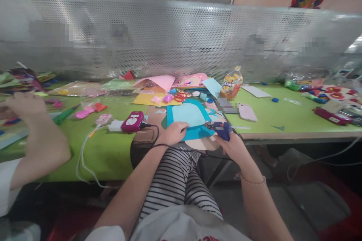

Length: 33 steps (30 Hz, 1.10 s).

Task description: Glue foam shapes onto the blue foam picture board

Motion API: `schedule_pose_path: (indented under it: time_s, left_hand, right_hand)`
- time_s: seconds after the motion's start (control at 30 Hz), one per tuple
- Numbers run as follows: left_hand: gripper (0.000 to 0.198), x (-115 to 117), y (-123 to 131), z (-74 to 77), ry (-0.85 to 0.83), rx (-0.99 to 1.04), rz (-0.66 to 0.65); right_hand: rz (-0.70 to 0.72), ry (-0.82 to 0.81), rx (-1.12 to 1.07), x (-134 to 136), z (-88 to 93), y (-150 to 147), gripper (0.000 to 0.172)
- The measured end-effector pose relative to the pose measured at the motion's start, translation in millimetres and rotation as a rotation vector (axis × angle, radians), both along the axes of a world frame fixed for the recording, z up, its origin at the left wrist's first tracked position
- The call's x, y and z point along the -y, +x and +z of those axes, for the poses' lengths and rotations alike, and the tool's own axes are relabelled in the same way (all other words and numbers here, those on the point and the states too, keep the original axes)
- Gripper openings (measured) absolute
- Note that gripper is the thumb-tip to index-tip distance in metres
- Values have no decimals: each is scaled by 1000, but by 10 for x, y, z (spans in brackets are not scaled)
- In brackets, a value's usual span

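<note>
Held in my right hand (233,145) is a dark blue glue gun (222,129). Its nozzle points left over the lower part of a teal craft sheet (172,116), and a pale glue stick pokes out of its back end. A light blue rounded piece (190,114) lies on top of the teal sheet. My left hand (174,132) rests at the lower left of that sheet, its fingers closed at a raised, dark-looking edge of it. A pale rounded sheet (203,143) shows underneath, at the table's front edge.
Scissors with red handles (180,97) lie among craft scraps behind the sheet. A magenta power box (132,121) stands left, its black cable crossing my left forearm. A snack bag (232,83) and phone (247,112) are right. Another person's arm (42,139) works at far left.
</note>
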<state>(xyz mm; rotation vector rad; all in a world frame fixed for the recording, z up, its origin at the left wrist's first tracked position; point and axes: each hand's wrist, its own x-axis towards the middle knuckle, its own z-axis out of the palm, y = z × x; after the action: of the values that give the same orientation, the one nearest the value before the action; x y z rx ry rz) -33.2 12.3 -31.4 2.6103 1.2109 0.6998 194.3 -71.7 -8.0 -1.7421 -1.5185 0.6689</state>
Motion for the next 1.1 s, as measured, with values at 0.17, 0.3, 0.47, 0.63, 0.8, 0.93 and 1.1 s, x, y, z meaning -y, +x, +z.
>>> schedule_pose_path:
  time_s: [0.17,0.3,0.47,0.63,0.8,0.93,1.1]
  left_hand:
    - [35,66,-5,35,72,-96,-31]
    - [33,61,92,178,68,-127,-38]
    - [56,-20,360,189,28,-349,-146]
    - [68,-47,423,107,-32,-405,-133]
    - [69,-40,336,111,-31,-423,-124]
    - [66,-57,301,106,-42,-428,-111]
    - [63,-137,107,150,-53,-341,-55]
  right_hand:
    - [-35,14,-178,-22,-43,119,34]
    - [-35,117,-252,-119,-52,164,31]
    - [8,224,-340,-347,-78,180,28]
    - [37,197,-412,-514,-181,229,33]
    - [57,192,-468,-541,-240,260,32]
    - [64,187,-547,-524,-226,253,31]
    - [50,190,-600,-480,-168,234,31]
